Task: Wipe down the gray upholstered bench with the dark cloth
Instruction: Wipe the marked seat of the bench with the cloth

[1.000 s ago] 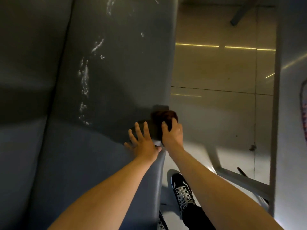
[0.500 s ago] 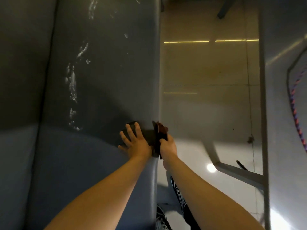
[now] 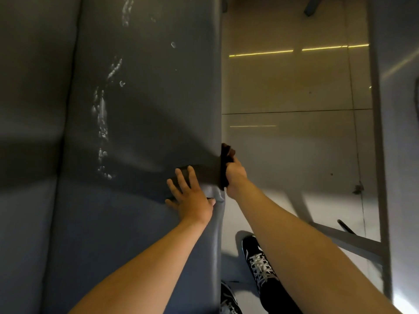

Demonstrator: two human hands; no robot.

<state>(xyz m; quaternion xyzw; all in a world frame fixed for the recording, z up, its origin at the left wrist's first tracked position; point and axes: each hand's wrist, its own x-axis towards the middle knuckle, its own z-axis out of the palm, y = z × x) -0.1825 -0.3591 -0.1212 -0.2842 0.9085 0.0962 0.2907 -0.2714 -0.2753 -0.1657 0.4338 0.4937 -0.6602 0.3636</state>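
Dark cloth point(image 3: 225, 163) drapes over the bench point(image 3: 145, 105) at its right edge, at 2 o'clock from the left hand point(image 3: 192, 198); the right hand point(image 3: 235, 177) has its grip clamped on it; left grip apart, fingers flat on the bench; white streaks point(image 3: 102, 114) at 11 o'clock.

Dim, warm-toned view. A broad dark shadow crosses the bench point(image 3: 140, 123) and is deepest just ahead of your left hand point(image 3: 192, 200). The glossy floor point(image 3: 294, 91) reflects thin yellow light strips point(image 3: 260, 52); white glare blooms at its near right corner. Straight edges bow toward the frame's margins, and fine detail is soft throughout.
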